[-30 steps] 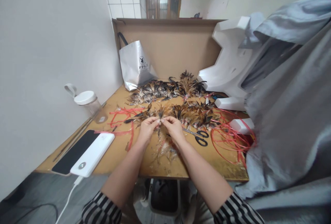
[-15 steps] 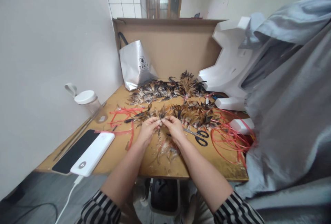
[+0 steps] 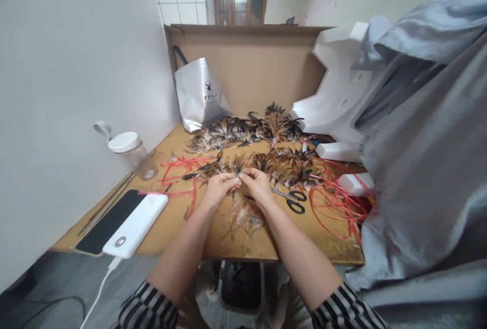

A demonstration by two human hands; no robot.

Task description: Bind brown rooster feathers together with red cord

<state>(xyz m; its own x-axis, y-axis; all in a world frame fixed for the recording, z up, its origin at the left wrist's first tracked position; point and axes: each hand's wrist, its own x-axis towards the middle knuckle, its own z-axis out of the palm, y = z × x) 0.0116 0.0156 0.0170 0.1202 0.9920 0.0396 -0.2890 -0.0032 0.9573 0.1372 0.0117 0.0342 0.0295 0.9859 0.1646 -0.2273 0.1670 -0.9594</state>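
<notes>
Left hand [image 3: 217, 188] & right hand [image 3: 257, 185] pinch feather tuft [image 3: 236, 167] together, tips meeting, over table [image 3: 178, 217]; scissors [image 3: 292, 199] just beside right.

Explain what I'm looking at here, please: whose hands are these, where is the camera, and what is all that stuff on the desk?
The camera sits on a person's head, looking forward and down, so the two bare arms rising from the bottom edge are their own. The left hand and right hand meet at the middle, pinching a small bunch of feathers. More brown feathers lie behind in piles on the wooden desk. Scissors lie just right of the hands, beside loops of red string. At left are a white power bank and a lidded jar; a silver bag stands at the back.
</notes>
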